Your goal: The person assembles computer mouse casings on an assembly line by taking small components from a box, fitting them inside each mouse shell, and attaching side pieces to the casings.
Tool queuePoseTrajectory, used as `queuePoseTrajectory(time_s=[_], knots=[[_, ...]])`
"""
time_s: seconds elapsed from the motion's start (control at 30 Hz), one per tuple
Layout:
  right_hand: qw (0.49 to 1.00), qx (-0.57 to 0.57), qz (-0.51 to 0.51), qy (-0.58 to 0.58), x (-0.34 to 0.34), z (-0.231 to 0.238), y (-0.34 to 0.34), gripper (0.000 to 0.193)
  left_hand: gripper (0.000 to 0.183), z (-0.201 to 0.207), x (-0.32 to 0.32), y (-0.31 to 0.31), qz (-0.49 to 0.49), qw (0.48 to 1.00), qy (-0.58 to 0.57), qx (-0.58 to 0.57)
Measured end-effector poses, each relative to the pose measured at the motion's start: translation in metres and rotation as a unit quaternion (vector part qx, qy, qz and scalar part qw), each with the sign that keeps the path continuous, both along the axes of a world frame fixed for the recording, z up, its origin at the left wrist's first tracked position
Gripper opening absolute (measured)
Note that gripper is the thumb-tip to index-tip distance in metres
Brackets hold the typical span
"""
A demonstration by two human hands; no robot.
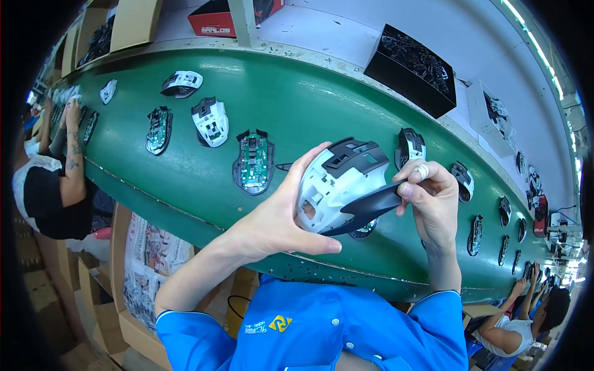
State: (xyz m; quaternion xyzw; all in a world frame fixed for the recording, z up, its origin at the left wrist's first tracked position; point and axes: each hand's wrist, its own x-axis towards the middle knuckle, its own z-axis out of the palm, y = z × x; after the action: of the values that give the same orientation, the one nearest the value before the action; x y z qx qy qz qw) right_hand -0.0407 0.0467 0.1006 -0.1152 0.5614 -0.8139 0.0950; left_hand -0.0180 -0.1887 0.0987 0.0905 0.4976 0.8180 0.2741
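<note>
My left hand (275, 216) is wrapped round a white and black computer mouse top shell (340, 182), holding it tilted above the green belt. Thumb and fingers of my right hand (433, 198) pinch the end of a black curved side panel (374, 203), which lies against the shell's right lower side. Whether the panel is fixed to the shell I cannot tell. Left of the shell, a mouse base with a green circuit board (253, 164) lies on the belt. Another base (365, 230) shows partly below the shell, mostly hidden by it.
Along the green belt (297, 80) lie several more shells (210, 120) and circuit-board bases (159, 130). A black box of small dark parts (411, 68) stands on the far ledge, near a red box (213, 21). Co-workers sit at left (52, 191) and right (510, 328).
</note>
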Motion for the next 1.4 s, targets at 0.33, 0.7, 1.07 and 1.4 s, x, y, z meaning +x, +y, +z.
queuePoseTrajectory(time_s=[0.33,0.7,1.07,1.4], knots=[[0.997,0.006,-0.022,0.075,0.007,-0.004,-0.008,0.013,0.107,0.002,0.012,0.004,0.044,0.987,0.114,-0.100],[0.977,0.077,-0.038,0.195,0.009,-0.009,-0.004,0.030,0.095,0.010,0.026,0.000,0.042,0.969,0.111,-0.217],[0.993,0.018,0.110,0.028,0.002,0.001,0.007,0.041,0.089,0.002,0.032,0.008,0.072,0.973,0.132,-0.175],[0.969,-0.056,0.237,-0.038,-0.010,-0.009,0.003,0.106,0.089,0.019,0.026,0.012,0.106,0.852,0.397,-0.326]])
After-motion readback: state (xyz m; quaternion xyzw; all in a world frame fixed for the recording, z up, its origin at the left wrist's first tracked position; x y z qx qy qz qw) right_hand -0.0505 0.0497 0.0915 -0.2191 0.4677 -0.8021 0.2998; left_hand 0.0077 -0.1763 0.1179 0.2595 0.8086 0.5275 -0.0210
